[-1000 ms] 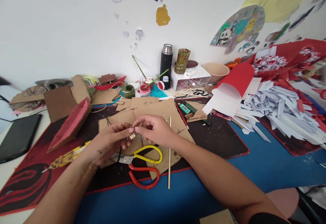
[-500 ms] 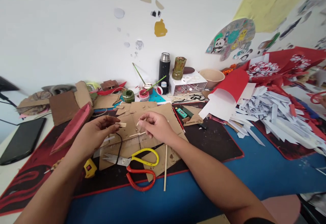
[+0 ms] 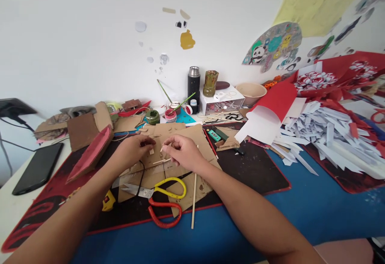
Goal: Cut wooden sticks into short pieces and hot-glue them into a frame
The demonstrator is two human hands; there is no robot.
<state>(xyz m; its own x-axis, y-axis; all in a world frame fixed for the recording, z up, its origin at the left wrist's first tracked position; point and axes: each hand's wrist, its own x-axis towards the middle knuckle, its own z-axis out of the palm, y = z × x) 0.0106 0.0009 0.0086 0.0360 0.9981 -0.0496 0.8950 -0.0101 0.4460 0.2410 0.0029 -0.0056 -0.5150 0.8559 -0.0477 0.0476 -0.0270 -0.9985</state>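
My left hand is closed on a few short wooden sticks, whose cut ends point down from the fingertips. Close beside it, my right hand pinches a small piece of wooden stick between thumb and fingers. Beneath both hands are brown cardboard pieces on a dark mat. One thin stick lies under the right fingers. Nearer to me rest open scissors with one yellow and one red handle. A longer wooden stick lies to their right.
A yellow tape measure sits by my left forearm, near a pink-lined cardboard boat shape. Behind stand paint jars, a black flask and a white box. White paper strips are heaped at right. A black phone lies left.
My left hand has moved right, towards my right hand, and its sticks have tilted from level to pointing down. My right hand keeps its pinch. The camera view has shifted slightly.
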